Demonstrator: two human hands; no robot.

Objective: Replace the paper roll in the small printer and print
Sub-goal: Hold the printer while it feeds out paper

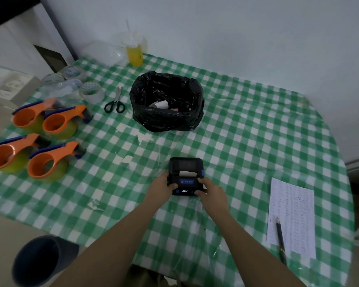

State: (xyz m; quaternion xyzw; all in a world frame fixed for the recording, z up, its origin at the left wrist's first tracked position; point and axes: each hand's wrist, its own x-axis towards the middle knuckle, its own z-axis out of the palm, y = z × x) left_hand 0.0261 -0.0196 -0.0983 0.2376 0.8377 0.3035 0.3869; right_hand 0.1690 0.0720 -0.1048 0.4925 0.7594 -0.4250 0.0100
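Note:
A small black printer (186, 168) with a blue label sits on the green checked tablecloth (247, 146), its lid down. A short strip of white paper (187, 173) sticks out of its slot and a small display on its near edge is lit. My left hand (161, 187) grips the printer's left side, thumb on its top. On the right side my right hand (210, 192) holds it, thumb near the front buttons. A white paper roll (161, 104) lies inside the black bin bag (166, 119) behind the printer.
Several orange tape dispensers (39, 141) stand at the left, with tape rolls (91, 91) and scissors (115, 102) behind them. A yellow drink cup (134, 53) is at the back. A printed sheet (291, 216) with a pen (281, 241) lies at the right. A dark bin (37, 262) stands below left.

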